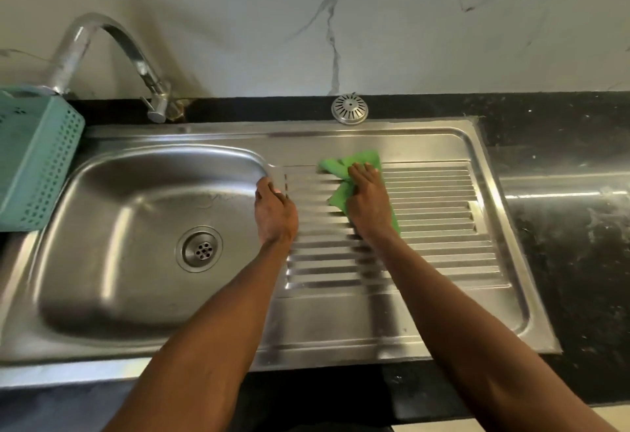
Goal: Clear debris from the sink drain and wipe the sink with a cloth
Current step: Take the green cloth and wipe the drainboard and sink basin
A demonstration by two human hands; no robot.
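A steel sink (112, 199) fills the left, its round drain (199, 249) bare, with no strainer in it. To its right lies the ribbed draining board (439, 227). A green cloth (354, 162) is spread on the board's far part, and my right hand (370, 201) presses down on it with fingers pointing away from me. My left hand (274, 211) rests on the rim between bowl and board, fingers curled over the bowl's edge. The metal drain strainer (349, 108) sits on the black counter behind the board.
A curved chrome tap (136, 56) stands behind the bowl. At the far left edge, a teal perforated basket (34, 158) overhangs the sink. Black stone counter (562, 193) runs to the right, marble wall behind.
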